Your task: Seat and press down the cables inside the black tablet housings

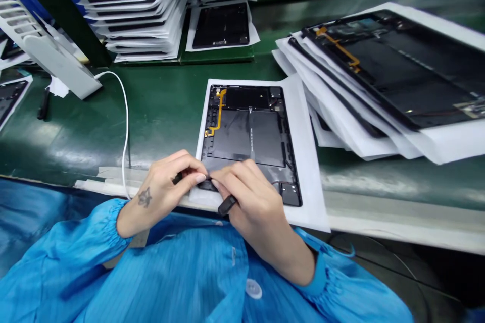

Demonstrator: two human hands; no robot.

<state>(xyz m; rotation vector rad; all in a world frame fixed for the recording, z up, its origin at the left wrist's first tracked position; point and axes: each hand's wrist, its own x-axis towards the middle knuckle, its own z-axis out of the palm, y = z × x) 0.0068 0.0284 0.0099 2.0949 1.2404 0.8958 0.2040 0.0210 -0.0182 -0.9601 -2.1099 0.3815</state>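
An opened tablet housing [265,133] with dark battery cells and an orange flex cable [220,113] lies on a white sheet [312,181] at the bench's front edge. At its lower left corner my left hand [164,186] is closed in a pinch, with a small black piece showing behind the thumb; what the fingertips hold is too small to name. My right hand [252,197] is closed around a black-handled tool [227,205], its fingertips meeting the left ones at the same corner. The tool's tip is hidden.
Tablet housings between white sheets form a pile [401,70] at the right and tall stacks [136,10] at the back. One dark panel [222,25] lies beneath a rear stack. A white device [60,60] with a cable [127,126] and a black-handled tool [44,103] are at left.
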